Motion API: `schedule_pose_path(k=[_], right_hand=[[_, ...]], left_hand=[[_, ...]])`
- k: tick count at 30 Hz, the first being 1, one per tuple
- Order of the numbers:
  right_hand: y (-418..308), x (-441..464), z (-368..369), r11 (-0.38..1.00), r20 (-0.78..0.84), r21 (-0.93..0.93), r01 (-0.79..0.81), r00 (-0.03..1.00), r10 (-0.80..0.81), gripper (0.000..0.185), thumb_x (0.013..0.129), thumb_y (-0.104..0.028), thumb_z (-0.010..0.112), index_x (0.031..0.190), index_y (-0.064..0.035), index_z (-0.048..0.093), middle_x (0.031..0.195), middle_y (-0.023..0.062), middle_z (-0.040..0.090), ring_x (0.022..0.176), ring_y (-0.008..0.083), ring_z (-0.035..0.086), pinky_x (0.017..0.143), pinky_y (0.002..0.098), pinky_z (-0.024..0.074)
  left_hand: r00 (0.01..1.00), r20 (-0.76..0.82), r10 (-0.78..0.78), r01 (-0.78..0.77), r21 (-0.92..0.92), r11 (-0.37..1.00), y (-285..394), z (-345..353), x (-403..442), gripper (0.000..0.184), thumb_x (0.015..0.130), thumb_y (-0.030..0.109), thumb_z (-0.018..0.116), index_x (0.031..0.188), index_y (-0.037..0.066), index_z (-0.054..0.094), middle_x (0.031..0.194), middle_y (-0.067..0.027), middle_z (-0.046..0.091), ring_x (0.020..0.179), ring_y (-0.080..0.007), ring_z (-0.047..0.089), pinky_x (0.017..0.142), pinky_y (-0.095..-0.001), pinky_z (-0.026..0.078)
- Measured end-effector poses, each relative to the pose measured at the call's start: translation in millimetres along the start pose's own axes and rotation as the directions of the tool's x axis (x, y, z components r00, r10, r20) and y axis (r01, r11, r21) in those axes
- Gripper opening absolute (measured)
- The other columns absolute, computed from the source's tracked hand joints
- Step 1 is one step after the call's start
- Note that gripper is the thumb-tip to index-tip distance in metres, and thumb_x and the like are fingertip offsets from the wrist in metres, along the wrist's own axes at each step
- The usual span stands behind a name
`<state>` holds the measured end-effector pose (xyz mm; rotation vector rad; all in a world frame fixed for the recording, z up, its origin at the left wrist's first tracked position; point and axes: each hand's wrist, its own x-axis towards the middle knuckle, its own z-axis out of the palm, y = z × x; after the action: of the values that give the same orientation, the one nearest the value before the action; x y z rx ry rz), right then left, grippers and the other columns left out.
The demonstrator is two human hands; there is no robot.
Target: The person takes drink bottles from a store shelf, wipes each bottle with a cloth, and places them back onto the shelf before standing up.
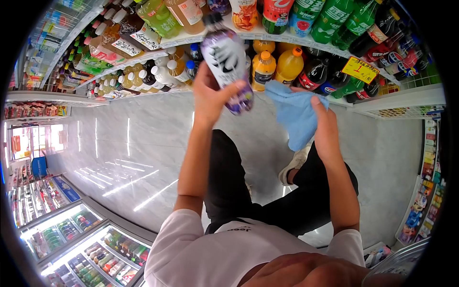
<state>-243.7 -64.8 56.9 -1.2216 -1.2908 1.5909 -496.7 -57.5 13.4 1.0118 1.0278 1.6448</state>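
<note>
My left hand (213,93) is closed around a purple-and-white drink bottle (225,62) with a dark cap. The bottle leans slightly, its cap end toward the shelf and its base toward me. In my right hand (325,124) is a light blue cloth (294,110), pinched near its upper edge and hanging down. The cloth is apart from the bottle. Just beyond both hands, orange drink bottles (289,66) stand on the lower shelf, with cola bottles (313,74) to their right.
An upper shelf (267,37) carries large bottles, among them green ones (332,21). A yellow price tag (360,70) hangs at its right. Lit drink coolers (95,248) stand at lower left. Grey tiled floor (143,138) lies below, and a goods rack (423,196) is at far right.
</note>
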Motion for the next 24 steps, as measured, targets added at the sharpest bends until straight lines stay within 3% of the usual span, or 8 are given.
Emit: schedule_pose_path(k=[2,4,6,9,12,17,21,24], right_hand=[[-1.0,-3.6,3.1,1.0,0.024,-0.013,0.006,1.0,-0.006,0.055,0.105,-0.04,0.038,0.128,0.0041,0.06,0.121,0.0119,0.065,0.11,0.0188,0.061,0.1,0.0305,0.0426],[-0.2,-5.6,5.5,1.0,0.046,-0.012,0.021,0.999,-0.021,0.055,0.105,-0.041,0.038,0.128,0.0035,0.06,0.121,0.012,0.065,0.109,0.0189,0.061,0.1,0.0306,0.0426],[0.0,-6.6,4.7,1.0,0.082,0.011,-0.011,0.997,0.011,0.052,0.105,-0.038,0.039,0.127,0.0034,0.061,0.119,0.0111,0.066,0.107,0.0174,0.06,0.098,0.03,0.0432],[1.4,-8.5,7.8,0.999,0.097,0.042,-0.029,0.995,0.025,0.047,0.106,-0.035,0.04,0.127,0.0016,0.061,0.113,0.0088,0.067,0.102,0.0142,0.06,0.094,0.0283,0.0446],[2.8,-10.2,9.6,0.999,0.102,0.026,-0.029,0.994,0.026,0.047,0.106,-0.035,0.04,0.127,0.0018,0.061,0.113,0.0089,0.067,0.102,0.0142,0.06,0.094,0.0284,0.0445],[1.8,-11.1,9.1,0.999,0.11,0.041,-0.024,0.994,0.019,0.047,0.106,-0.034,0.039,0.128,0.002,0.061,0.114,0.0094,0.067,0.103,0.0144,0.06,0.096,0.0287,0.0441],[1.4,-11.9,8.8,0.999,0.117,0.039,-0.013,0.993,0.008,0.047,0.106,-0.033,0.039,0.127,0.0023,0.061,0.115,0.0095,0.067,0.103,0.0144,0.06,0.096,0.0288,0.0439],[3.2,-11.4,8.9,1.0,0.134,0.022,-0.001,0.991,-0.002,0.047,0.106,-0.033,0.039,0.127,0.0026,0.061,0.114,0.0095,0.067,0.103,0.0142,0.059,0.096,0.0288,0.0439]], left_hand=[[0.996,-0.046,0.071,-0.068,0.062,0.996,10.0,-9.7,20.5,0.055,0.077,0.001,0.08,0.126,-0.003,0.054,0.112,-0.0113,0.068,0.101,-0.0193,0.066,0.093,-0.0341,0.052],[0.996,-0.078,-0.043,0.038,-0.07,0.997,23.6,-12.1,37.3,0.045,0.085,0.002,0.072,0.125,-0.004,0.054,0.114,-0.0124,0.067,0.1,-0.0175,0.066,0.088,-0.031,0.055],[0.997,-0.071,0.025,-0.03,-0.072,0.997,25.7,-11.9,53.6,0.044,0.096,0.021,0.059,0.131,-0.005,0.049,0.123,-0.0171,0.064,0.112,-0.0247,0.063,0.096,-0.0392,0.052],[0.998,-0.062,-0.026,0.008,-0.273,0.962,34.5,-0.7,63.9,0.045,0.101,0.03,0.046,0.131,-0.003,0.05,0.127,-0.0157,0.062,0.116,-0.0267,0.06,0.097,-0.0412,0.052],[0.989,-0.11,-0.1,0.044,-0.426,0.904,35.5,5.5,66.1,0.038,0.097,0.02,0.046,0.127,-0.004,0.051,0.116,-0.015,0.066,0.103,-0.0248,0.065,0.088,-0.0413,0.056],[0.998,-0.051,0.038,-0.048,-0.227,0.973,25.8,-4.0,73.9,0.046,0.086,0.011,0.076,0.123,-0.002,0.053,0.112,-0.0118,0.066,0.1,-0.0177,0.065,0.086,-0.033,0.054],[0.961,-0.053,0.271,-0.266,0.096,0.959,27.1,-3.9,86.7,0.048,0.081,0.014,0.08,0.119,-0.001,0.055,0.112,-0.0106,0.063,0.099,-0.0206,0.063,0.088,-0.0349,0.051],[0.928,-0.147,0.343,-0.294,0.279,0.914,38.1,11.8,87.4,0.065,0.085,0.01,0.076,0.14,0.002,0.042,0.096,-0.0078,0.069,0.086,-0.0165,0.068,0.073,-0.0291,0.054]])
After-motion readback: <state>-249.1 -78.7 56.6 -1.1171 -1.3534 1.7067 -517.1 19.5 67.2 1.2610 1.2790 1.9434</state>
